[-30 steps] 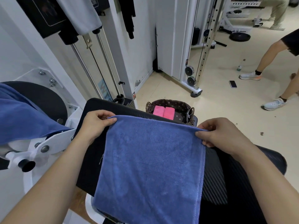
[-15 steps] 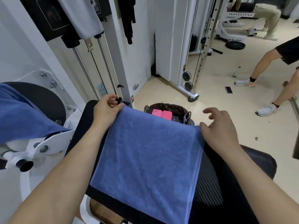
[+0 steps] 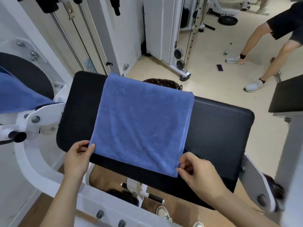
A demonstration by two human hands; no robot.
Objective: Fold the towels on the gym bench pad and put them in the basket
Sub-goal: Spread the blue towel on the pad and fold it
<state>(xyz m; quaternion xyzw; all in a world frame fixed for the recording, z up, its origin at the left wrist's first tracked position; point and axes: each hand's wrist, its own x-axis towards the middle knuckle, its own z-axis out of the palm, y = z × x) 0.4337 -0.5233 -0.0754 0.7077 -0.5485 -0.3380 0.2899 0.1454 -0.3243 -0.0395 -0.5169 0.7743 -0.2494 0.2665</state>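
Blue cloth, nearest item: my left hand (image 3: 78,158) pinches the near left corner of the blue towel (image 3: 141,122), thumb on top and fingers curled beneath; my right hand (image 3: 199,171) pinches the near right corner between thumb and fingertips. Towel: lying flat across the black padded desk (image 3: 218,128), layers doubled along its right side, near edge just short of the desk's near rim, far edge reaching the far rim. Desk: bare black padding on either side of the towel. Left of the desk: second blue towel (image 3: 14,94), draped over the white machine. Just beyond the far rim: dark woven basket (image 3: 164,81), partly hidden by the towel, contents not visible. Farther off on the pale floor: phone (image 3: 219,68), bottle (image 3: 227,49), another person's legs (image 3: 255,51).
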